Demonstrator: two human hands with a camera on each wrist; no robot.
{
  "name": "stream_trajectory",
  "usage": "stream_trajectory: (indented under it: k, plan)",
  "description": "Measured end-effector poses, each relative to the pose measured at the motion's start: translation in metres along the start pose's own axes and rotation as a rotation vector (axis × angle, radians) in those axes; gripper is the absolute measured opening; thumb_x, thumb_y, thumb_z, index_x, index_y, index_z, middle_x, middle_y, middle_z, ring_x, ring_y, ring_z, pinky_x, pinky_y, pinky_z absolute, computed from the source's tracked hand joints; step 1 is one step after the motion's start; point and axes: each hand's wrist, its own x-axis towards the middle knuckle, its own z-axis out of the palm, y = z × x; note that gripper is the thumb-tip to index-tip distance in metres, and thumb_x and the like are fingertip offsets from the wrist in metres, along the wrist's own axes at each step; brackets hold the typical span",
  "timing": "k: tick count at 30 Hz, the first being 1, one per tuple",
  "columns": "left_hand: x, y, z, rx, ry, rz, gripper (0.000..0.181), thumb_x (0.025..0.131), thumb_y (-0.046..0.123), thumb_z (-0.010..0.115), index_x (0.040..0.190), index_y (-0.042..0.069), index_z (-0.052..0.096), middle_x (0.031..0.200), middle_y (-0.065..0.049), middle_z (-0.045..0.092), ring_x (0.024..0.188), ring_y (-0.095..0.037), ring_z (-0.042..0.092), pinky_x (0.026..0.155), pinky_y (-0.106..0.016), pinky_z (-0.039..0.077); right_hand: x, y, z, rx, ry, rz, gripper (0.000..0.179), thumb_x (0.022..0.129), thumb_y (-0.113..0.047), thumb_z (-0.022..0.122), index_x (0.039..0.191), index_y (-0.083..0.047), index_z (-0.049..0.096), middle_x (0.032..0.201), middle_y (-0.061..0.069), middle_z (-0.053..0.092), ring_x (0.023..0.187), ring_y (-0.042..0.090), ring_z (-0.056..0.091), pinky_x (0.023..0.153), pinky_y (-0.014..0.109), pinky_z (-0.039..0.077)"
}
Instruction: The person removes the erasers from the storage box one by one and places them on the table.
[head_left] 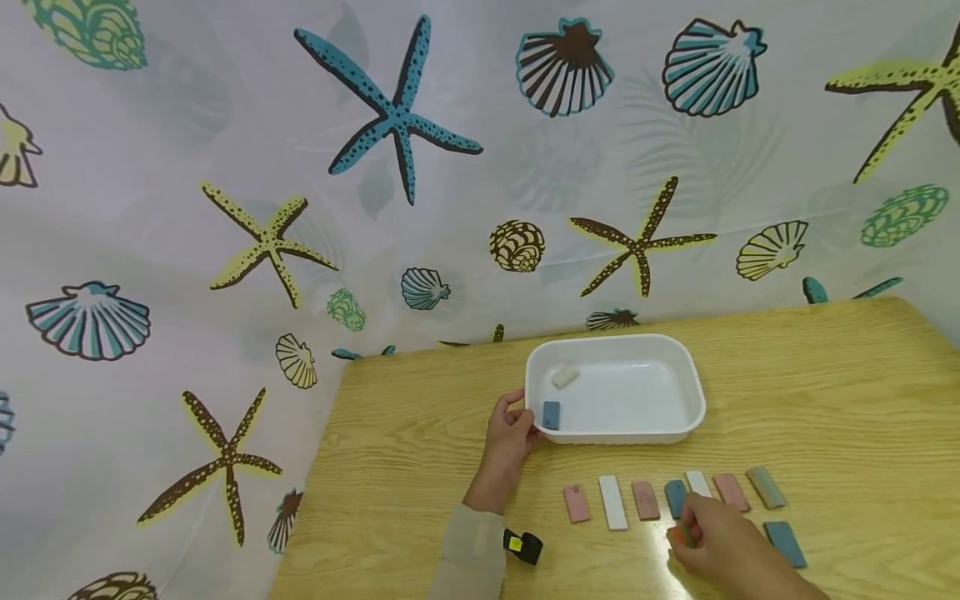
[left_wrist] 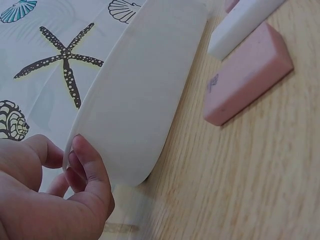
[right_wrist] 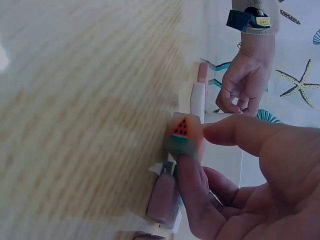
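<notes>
My left hand [head_left: 504,446] grips the left front corner of a white plastic tray [head_left: 630,392], thumb and fingers on the rim in the left wrist view. Inside the tray lie a blue eraser [head_left: 551,415] and a beige eraser [head_left: 565,377]. At the lower right, my right hand [head_left: 723,537] pinches a small eraser [right_wrist: 182,132] with a watermelon-slice picture between thumb and finger, just in front of a row of erasers. That row includes a pink eraser [head_left: 577,503], a white eraser [head_left: 612,502] and a blue eraser [head_left: 675,497], partly behind the hand.
Further right in the row are another pink eraser [head_left: 732,492] and a greenish-beige eraser [head_left: 766,487]. A larger blue eraser [head_left: 785,543] lies nearer, beside the right hand. A patterned cloth [head_left: 465,250] hangs behind the wooden table [head_left: 405,417].
</notes>
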Motion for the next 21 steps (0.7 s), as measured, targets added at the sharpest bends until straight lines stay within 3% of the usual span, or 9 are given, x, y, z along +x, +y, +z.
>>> stream_trajectory:
  k: [12,17,21]
  plan:
    - [0.0,0.001,0.0,0.018,0.005,-0.006,0.042,0.089,0.002,0.05,0.131,0.008,0.047,0.1,-0.019,0.053,0.069,-0.015,0.053,0.066,-0.028,0.048,0.002,-0.009,0.009,-0.113,0.035,0.168,0.02,0.079,-0.011,0.067,0.078,-0.009,0.048,0.068,0.0,0.042,0.058,0.013,0.04,0.048,0.022,0.036]
    - [0.001,0.0,0.001,0.016,0.01,0.0,0.042,0.089,0.001,0.05,0.13,0.009,0.047,0.097,-0.018,0.053,0.068,-0.015,0.053,0.067,-0.03,0.049,0.003,-0.008,0.006,-0.078,-0.003,0.152,0.018,0.082,-0.014,0.068,0.082,-0.007,0.051,0.071,-0.001,0.047,0.06,0.012,0.045,0.051,0.022,0.041]
    - [0.002,0.001,0.001,0.018,0.015,-0.008,0.043,0.088,0.001,0.05,0.13,0.009,0.047,0.097,-0.018,0.053,0.067,-0.015,0.053,0.067,-0.03,0.049,0.004,-0.01,-0.005,-0.006,-0.044,0.09,0.019,0.085,-0.019,0.066,0.089,-0.004,0.054,0.075,0.0,0.053,0.061,0.01,0.049,0.053,0.023,0.044]
